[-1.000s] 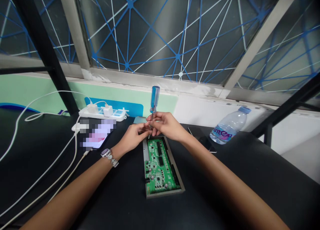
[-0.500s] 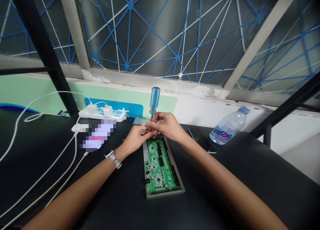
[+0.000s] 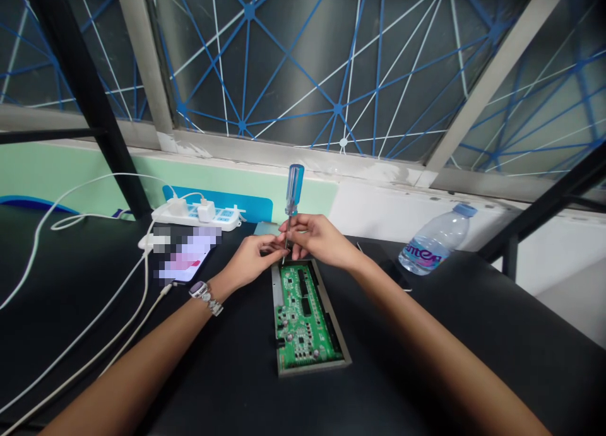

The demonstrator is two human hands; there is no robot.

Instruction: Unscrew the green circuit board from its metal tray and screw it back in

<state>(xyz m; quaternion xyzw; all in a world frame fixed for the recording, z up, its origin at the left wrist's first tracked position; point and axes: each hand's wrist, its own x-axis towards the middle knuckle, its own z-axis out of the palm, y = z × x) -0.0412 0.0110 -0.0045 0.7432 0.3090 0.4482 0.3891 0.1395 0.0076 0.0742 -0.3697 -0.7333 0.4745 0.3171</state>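
Observation:
A screwdriver (image 3: 294,188) with a clear blue handle stands nearly upright, tip down, at the far end of a green circuit board (image 3: 296,325) in a grey metal frame (image 3: 341,351). My right hand (image 3: 322,239) is closed, its thumb and fingers pinching the thin metal shaft below the handle. Close beside the lower shaft, my left hand (image 3: 250,259) has its thumb and fingers drawn together. What lies between those left fingertips, if anything, is too small and partly hidden to make out. A metal-banded watch (image 3: 207,297) is on the left wrist.
A white power strip (image 3: 227,218) with plugs stands at the back left, near a phone (image 3: 189,259) on a charging cable. White cables (image 3: 142,297) run across the left of the black table (image 3: 227,373). At the right lies a tilted water bottle (image 3: 433,243) near a dark flat object (image 3: 398,265).
My left hand has shifted slightly left and its fingers have loosened around the lower shaft. The screwdriver leans a little more to the right, still in my right hand. The board stays put.

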